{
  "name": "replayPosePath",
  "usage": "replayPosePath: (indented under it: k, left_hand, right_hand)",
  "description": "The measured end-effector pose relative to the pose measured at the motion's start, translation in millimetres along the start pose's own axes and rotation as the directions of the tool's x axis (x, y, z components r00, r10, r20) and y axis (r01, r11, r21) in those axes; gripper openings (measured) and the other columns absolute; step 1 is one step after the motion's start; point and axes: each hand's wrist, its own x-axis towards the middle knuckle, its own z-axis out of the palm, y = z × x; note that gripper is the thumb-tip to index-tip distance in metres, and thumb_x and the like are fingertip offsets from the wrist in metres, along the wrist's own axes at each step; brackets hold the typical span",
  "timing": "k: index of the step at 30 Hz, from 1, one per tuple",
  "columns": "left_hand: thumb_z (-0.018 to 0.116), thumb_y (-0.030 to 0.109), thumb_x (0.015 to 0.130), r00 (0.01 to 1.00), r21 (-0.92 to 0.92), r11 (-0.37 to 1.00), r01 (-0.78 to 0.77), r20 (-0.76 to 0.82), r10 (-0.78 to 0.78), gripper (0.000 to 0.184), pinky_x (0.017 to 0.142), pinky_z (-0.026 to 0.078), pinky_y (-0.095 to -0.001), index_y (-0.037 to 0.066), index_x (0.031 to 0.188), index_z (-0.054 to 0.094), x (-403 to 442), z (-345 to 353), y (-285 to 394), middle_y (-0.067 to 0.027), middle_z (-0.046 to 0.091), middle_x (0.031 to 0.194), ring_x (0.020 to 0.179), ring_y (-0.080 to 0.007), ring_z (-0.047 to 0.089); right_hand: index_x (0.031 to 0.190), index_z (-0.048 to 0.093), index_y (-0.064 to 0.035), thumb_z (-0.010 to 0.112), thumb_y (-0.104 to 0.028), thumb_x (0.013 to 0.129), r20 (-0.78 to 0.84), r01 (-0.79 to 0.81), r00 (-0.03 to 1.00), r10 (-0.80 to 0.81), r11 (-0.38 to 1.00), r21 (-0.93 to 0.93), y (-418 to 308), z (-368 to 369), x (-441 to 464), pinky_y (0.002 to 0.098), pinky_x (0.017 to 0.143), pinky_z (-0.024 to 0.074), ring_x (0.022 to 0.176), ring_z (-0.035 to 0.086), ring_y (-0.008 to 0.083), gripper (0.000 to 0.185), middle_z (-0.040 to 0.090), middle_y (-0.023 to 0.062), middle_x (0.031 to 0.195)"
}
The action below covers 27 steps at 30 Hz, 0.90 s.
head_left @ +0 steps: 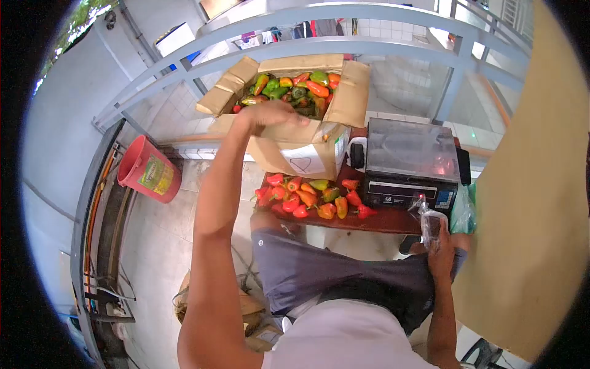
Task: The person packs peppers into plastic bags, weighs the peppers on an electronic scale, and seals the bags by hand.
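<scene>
My left hand (273, 115), smeared by motion, is over the front flap of an open cardboard box (295, 157). Whether its fingers hold anything I cannot make out. Inside the box lie green, orange and red peppers (316, 89). On the dark red table (381, 222), in front of the box, several red and orange peppers (295, 195) are spread out. Low at the right, my right hand (440, 251) is closed around a clear plastic bag (432, 222), held upright by the table's edge near a black weighing scale (413, 169).
A red bucket (149, 169) stands on the floor at the left. Grey metal railings (344, 46) run behind the box. A tan panel (528, 203) closes off the right side, with a greenish plastic bag (464, 209) beside the scale. Cardboard (252, 310) lies below my left arm.
</scene>
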Motion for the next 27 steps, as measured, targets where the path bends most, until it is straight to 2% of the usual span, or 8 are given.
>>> replayPosePath:
  k: [5, 7, 10, 14, 18, 21, 24, 27]
  left_hand:
    - [0.088, 0.04, 0.067, 0.966, 0.125, 0.973, -0.192, 0.199, 0.165, 0.052, 0.067, 0.047, -0.0334, 0.0, 0.094, 0.068, -31.3, -2.2, -11.5, -0.0043, 0.065, 0.08, 0.077, -0.0143, 0.059]
    - [0.092, 0.031, 0.058, 0.959, 0.166, 0.967, -0.194, 0.24, 0.152, 0.06, 0.073, 0.051, -0.0378, 0.001, 0.106, 0.069, -5.2, -3.0, -18.2, -0.0114, 0.073, 0.09, 0.085, -0.0224, 0.067]
    - [0.091, 0.032, 0.054, 0.947, 0.338, 0.94, -0.039, 0.312, -0.073, 0.061, 0.08, 0.056, -0.041, 0.002, 0.104, 0.075, 24.7, 16.9, -23.7, -0.0183, 0.075, 0.103, 0.093, -0.0313, 0.072]
    - [0.084, 0.03, 0.066, 0.995, 0.463, 0.884, 0.063, -0.093, -0.022, 0.039, 0.077, 0.057, -0.0448, 0.005, 0.095, 0.076, -26.0, 37.3, 1.0, -0.0176, 0.074, 0.098, 0.094, -0.0349, 0.07]
    - [0.081, 0.033, 0.072, 0.883, 0.531, 0.846, 0.051, -0.419, 0.21, 0.034, 0.073, 0.055, -0.0474, 0.009, 0.095, 0.075, -38.0, 77.6, -23.0, -0.0121, 0.069, 0.092, 0.087, -0.0348, 0.069]
    - [0.083, 0.027, 0.068, 0.847, 0.391, 0.918, 0.073, -0.511, 0.151, 0.039, 0.082, 0.054, -0.0479, 0.011, 0.101, 0.072, -43.7, 83.5, -14.0, -0.01, 0.068, 0.097, 0.096, -0.0334, 0.067]
    - [0.086, 0.017, 0.062, 0.671, 0.434, 0.9, -0.02, -0.662, 0.334, 0.056, 0.094, 0.049, -0.0488, 0.013, 0.115, 0.068, -66.6, 86.7, -4.2, -0.0091, 0.065, 0.114, 0.111, -0.0327, 0.061]
    - [0.087, 0.007, 0.057, 0.554, 0.298, 0.954, 0.029, -0.8, 0.233, 0.077, 0.105, 0.041, -0.0479, 0.015, 0.13, 0.062, -80.8, 112.0, 0.6, -0.0116, 0.054, 0.137, 0.128, -0.0361, 0.049]
  right_hand:
    - [0.158, 0.027, -0.0081, 0.053, 0.0, 0.089, -0.024, 0.047, 0.999, -0.047, 0.999, 0.014, 5.6, 3.4, -1.8, 0.0464, 0.11, 0.0401, 0.135, 0.047, 0.0418, 0.074, 0.044, 0.0241, 0.151]
    - [0.158, 0.025, -0.0083, 0.053, 0.0, 0.089, 0.0, 0.029, 1.0, -0.029, 1.0, -0.01, -0.3, 5.6, 1.3, 0.0461, 0.11, 0.0404, 0.136, 0.047, 0.0417, 0.075, 0.044, 0.0241, 0.151]
    - [0.158, 0.025, -0.0081, 0.053, 0.0, 0.089, 0.007, -0.008, 1.0, 0.008, 1.0, -0.009, -5.2, 2.4, 6.0, 0.0455, 0.111, 0.0398, 0.137, 0.045, 0.0419, 0.075, 0.043, 0.0242, 0.152]
    - [0.157, 0.027, -0.0056, 0.053, -0.003, 0.092, -0.055, 0.065, 0.996, -0.063, 0.998, 0.027, -7.4, -0.1, 2.6, 0.0431, 0.112, 0.0386, 0.138, 0.044, 0.0403, 0.07, 0.043, 0.0241, 0.152]
    - [0.153, 0.034, -0.001, 0.055, -0.013, 0.098, -0.134, 0.086, 0.989, -0.054, 0.965, 0.248, -6.5, 4.9, 18.8, 0.0388, 0.113, 0.0367, 0.139, 0.046, 0.0343, 0.061, 0.045, 0.0231, 0.151]
    - [0.151, 0.039, 0.001, 0.061, -0.019, 0.099, -0.259, 0.144, 0.964, -0.059, 0.935, 0.324, -38.6, -2.5, 77.6, 0.0374, 0.112, 0.0357, 0.136, 0.049, 0.0289, 0.06, 0.047, 0.0214, 0.15]
    - [0.15, 0.041, 0.0, 0.067, -0.021, 0.096, -0.37, 0.39, 0.9, -0.232, 0.808, 0.441, -115.9, -37.7, 160.4, 0.0376, 0.11, 0.0381, 0.132, 0.053, 0.0262, 0.063, 0.05, 0.0198, 0.148]
    - [0.147, 0.047, -0.0033, 0.07, -0.016, 0.093, -0.354, 0.548, 0.833, -0.425, 0.721, 0.424, -230.9, -65.6, 259.6, 0.0367, 0.11, 0.0406, 0.129, 0.056, 0.0249, 0.06, 0.058, 0.0156, 0.141]
